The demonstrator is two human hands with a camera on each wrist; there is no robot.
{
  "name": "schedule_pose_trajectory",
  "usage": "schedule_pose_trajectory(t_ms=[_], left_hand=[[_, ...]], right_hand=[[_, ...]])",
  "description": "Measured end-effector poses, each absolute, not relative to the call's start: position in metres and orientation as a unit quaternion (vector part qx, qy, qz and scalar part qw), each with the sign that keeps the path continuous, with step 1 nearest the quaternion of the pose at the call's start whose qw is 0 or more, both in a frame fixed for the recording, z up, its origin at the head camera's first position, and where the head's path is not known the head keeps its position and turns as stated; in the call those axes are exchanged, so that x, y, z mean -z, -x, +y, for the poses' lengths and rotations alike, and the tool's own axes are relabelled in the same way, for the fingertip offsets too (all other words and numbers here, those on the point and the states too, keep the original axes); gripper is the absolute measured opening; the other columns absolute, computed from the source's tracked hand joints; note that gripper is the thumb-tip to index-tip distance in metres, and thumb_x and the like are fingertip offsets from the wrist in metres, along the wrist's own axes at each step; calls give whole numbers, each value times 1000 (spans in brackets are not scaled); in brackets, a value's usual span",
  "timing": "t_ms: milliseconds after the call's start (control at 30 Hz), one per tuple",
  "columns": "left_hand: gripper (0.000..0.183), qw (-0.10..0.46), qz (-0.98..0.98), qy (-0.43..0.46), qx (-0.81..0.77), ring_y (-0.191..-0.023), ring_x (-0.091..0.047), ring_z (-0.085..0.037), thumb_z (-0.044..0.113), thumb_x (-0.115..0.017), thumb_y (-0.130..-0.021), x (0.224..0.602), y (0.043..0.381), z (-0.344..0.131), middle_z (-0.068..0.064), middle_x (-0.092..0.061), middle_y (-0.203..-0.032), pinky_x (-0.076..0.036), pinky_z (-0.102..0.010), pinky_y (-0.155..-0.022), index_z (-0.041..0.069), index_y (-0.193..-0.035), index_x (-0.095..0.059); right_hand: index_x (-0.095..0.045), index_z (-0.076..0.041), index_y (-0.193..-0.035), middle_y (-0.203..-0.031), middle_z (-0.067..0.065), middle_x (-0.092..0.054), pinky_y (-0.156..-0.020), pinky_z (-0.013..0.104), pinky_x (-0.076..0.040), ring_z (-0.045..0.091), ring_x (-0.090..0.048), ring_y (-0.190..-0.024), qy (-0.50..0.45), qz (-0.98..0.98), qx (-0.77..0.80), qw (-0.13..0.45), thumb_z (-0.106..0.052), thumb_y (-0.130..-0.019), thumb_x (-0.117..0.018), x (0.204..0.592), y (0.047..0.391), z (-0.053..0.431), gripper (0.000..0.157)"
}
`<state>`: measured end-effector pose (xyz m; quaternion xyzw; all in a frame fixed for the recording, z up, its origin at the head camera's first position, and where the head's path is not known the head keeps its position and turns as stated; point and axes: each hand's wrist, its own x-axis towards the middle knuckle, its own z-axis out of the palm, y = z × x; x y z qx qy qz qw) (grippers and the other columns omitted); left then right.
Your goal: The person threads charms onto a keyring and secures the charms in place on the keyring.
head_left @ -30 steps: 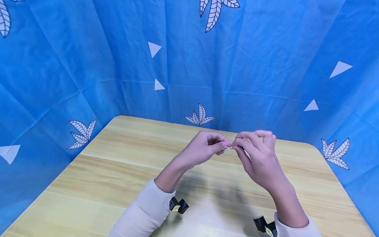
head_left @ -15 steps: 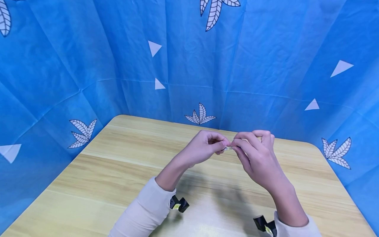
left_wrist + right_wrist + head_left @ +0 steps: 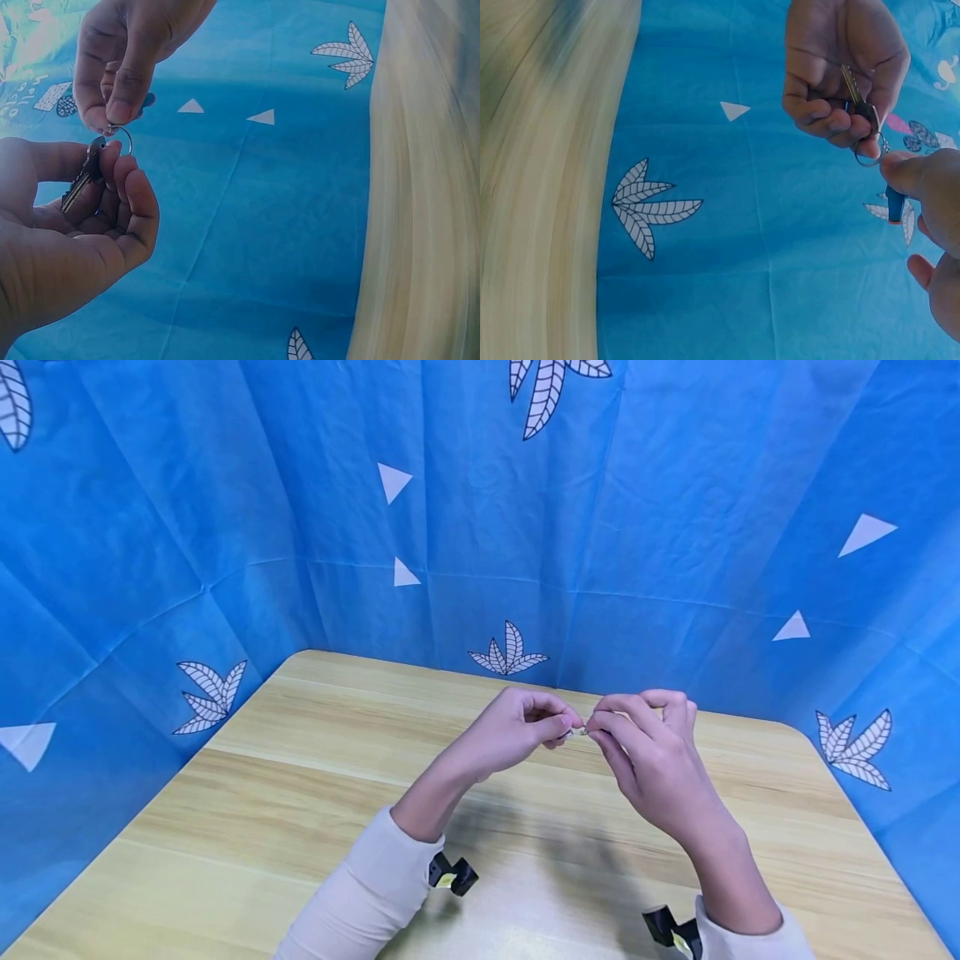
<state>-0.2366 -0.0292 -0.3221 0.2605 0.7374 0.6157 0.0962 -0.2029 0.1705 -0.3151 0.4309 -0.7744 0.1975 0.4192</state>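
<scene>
My left hand (image 3: 513, 739) pinches a key (image 3: 88, 166) with a dark head between thumb and fingers, its toothed blade lying toward the palm. A thin metal key ring (image 3: 859, 160) passes through the key's head and spans the small gap between both hands. My right hand (image 3: 660, 768) pinches the far side, where the ring meets a short chain. Below the right thumb in the right wrist view hangs a small blue fob (image 3: 895, 202) with an orange tip, partly covered by the fingers. Both hands are raised over the table, fingertips almost meeting.
A wood-grain table (image 3: 247, 777) spreads beneath the hands. Around its back and sides hangs a blue cloth (image 3: 480, 510) printed with white leaves and triangles. Black wrist mounts (image 3: 455, 877) sit at the pale sleeves (image 3: 367, 885).
The hands stay nearly in place, still pinching the key and the ring side. The ring between the fingertips has shifted slightly in angle.
</scene>
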Motion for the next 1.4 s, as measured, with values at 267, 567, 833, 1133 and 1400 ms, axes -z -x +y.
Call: schedule_pose_trajectory(t_ms=[267, 567, 833, 1133, 1400], left_hand=[[16, 90, 723, -280, -625, -76, -55, -20, 18, -60, -94, 320, 236, -34, -8, -59, -82, -49, -30, -71, 6, -97, -69], [15, 74, 728, -316, -603, -71, -52, -20, 27, -70, -87, 319, 236, -37, -6, -61, -85, -44, -27, -61, 14, -95, -69], [19, 71, 728, -337, -593, -80, -55, -19, 29, -64, -91, 319, 236, -36, -3, -63, -92, -48, -31, -68, 12, -100, -69], [19, 62, 717, -322, -615, -90, -61, -19, 25, -68, -89, 319, 236, -36, -2, -63, -99, -52, -35, -79, 12, -102, -70], [20, 32, 718, -342, -605, -86, -60, -19, 29, -67, -89, 321, 239, -37, -2, -61, -97, -52, -34, -71, 13, -101, -71]], right_hand=[[-66, -6, -89, -94, 4, -63, -71, 48, -25, 34, -47, -87, -421, -777, -203, 422, -8, -89, -60, 316, 205, 173, 7], [-68, -6, -94, -97, 4, -64, -73, 49, -24, 35, -46, -91, -401, -788, -212, 416, -9, -84, -65, 320, 208, 178, 11], [-68, -6, -93, -95, 3, -65, -72, 47, -26, 33, -46, -89, -401, -785, -213, 422, -9, -82, -67, 322, 210, 178, 11], [-68, -7, -93, -91, 1, -67, -73, 42, -29, 28, -49, -85, -404, -780, -231, 419, -10, -85, -64, 321, 211, 176, 10], [-69, -5, -93, -93, 2, -66, -75, 35, -32, 23, -51, -86, -390, -780, -292, 392, -3, -80, -70, 323, 210, 175, 14]])
